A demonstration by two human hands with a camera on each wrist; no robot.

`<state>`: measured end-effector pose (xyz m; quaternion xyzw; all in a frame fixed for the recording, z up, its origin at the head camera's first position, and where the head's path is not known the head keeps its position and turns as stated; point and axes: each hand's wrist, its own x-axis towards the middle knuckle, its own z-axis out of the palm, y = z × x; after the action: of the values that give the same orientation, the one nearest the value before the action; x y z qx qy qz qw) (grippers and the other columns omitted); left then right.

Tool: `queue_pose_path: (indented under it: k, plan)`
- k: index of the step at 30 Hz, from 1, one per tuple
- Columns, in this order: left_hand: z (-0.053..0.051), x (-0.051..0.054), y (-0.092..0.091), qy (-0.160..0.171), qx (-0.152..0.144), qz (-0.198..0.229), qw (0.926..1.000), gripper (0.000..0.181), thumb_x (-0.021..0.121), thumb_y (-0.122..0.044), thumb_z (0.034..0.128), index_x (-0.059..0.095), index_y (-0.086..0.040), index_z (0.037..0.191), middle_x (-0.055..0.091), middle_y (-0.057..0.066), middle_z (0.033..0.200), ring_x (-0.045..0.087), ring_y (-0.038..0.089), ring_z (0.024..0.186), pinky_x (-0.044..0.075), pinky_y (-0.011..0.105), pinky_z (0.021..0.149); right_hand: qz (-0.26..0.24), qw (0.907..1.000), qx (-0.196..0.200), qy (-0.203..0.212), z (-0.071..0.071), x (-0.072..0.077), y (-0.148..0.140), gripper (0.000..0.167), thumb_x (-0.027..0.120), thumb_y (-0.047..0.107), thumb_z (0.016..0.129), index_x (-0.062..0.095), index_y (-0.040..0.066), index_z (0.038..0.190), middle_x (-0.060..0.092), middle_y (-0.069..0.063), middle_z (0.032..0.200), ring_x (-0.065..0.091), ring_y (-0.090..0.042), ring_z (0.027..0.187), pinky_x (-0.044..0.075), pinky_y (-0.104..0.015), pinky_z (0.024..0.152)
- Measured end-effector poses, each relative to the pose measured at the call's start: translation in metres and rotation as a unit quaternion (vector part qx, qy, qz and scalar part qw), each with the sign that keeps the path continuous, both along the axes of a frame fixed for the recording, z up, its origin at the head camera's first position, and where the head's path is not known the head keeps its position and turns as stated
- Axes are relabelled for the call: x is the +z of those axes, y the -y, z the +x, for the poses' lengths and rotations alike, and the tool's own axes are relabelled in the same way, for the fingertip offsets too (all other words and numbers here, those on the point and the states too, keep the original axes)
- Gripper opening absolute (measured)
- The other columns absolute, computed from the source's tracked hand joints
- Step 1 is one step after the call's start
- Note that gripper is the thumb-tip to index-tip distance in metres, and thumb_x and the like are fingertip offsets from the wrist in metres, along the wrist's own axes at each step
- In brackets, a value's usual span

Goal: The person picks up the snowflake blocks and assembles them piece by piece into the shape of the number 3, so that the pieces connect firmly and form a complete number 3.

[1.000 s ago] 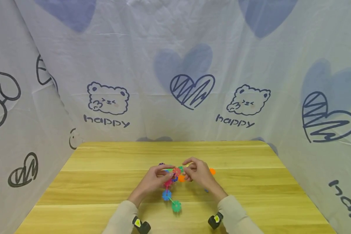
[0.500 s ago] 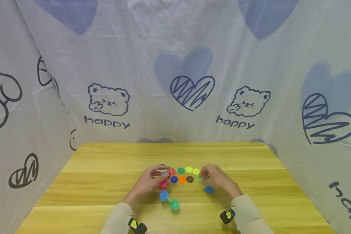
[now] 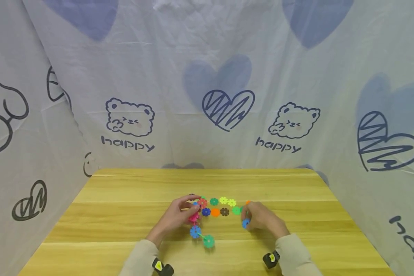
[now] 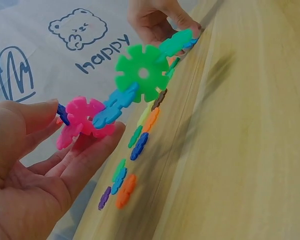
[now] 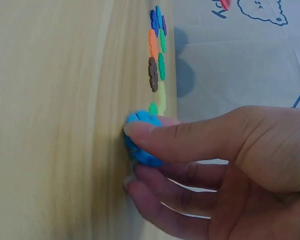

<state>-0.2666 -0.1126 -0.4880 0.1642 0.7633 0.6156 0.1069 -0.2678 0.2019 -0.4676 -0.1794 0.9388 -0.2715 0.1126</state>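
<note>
In the head view my left hand (image 3: 176,214) holds a chain of interlocking plastic snowflake discs off the table. In the left wrist view, thumb and fingers pinch its pink disc (image 4: 85,114) and a dark blue one. A blue disc (image 4: 115,106) joins these to a green disc (image 4: 141,73), with another green one edge-on beyond. My right hand (image 3: 263,217) is low at the right of the loose discs. Between its thumb and fingers it pinches a blue snowflake disc (image 5: 141,137), close to the tabletop.
Loose discs lie in rough rows on the wooden table (image 3: 141,188), among them an orange disc (image 3: 215,212), a brown disc (image 3: 224,211) and a yellow disc (image 3: 223,200). An orange disc (image 3: 247,202) peeks out behind my right hand. A printed cloth (image 3: 172,130) hangs behind.
My right hand has moved away from the left hand to the right and down, and now pinches the blue disc that lay there. My left hand shifted slightly left, still holding the chain.
</note>
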Motion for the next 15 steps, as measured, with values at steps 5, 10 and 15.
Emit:
queue_pose_path:
  k: [5,10,15]
  plan:
    - [0.0014,-0.0003,-0.001,-0.004,0.0,-0.003,1.0,0.048,0.063,-0.023,0.1039,0.054,-0.006,0.148,0.067,0.03,0.119,0.072,0.021,0.087,0.065,0.041,0.078,-0.03,0.9995,0.011,-0.005,-0.0013,-0.0023,-0.0003,0.015,0.077,-0.01,0.083,0.072,0.005,0.086,0.066,-0.007,0.082,0.057,-0.016,0.067,0.05,-0.026,0.06]
    - [0.0038,0.0008,-0.0011,-0.002,-0.002,-0.003,1.0,0.049,0.063,-0.025,0.1038,0.053,-0.006,0.148,0.067,0.026,0.124,0.073,0.024,0.092,0.064,0.042,0.08,-0.077,0.997,0.006,0.005,-0.0048,-0.0011,0.0033,0.016,0.071,-0.008,0.087,0.076,0.002,0.098,0.066,-0.007,0.078,0.054,-0.013,0.054,0.046,-0.023,0.053]
    - [0.0058,0.0023,-0.0027,0.006,-0.011,0.013,0.9998,0.049,0.063,-0.022,0.1041,0.053,-0.004,0.148,0.066,0.028,0.126,0.073,0.027,0.092,0.065,0.042,0.078,-0.095,0.9954,-0.002,0.006,-0.0076,0.0012,0.009,0.021,0.069,-0.003,0.091,0.074,-0.001,0.111,0.064,-0.006,0.074,0.049,-0.011,0.053,0.046,-0.023,0.058]
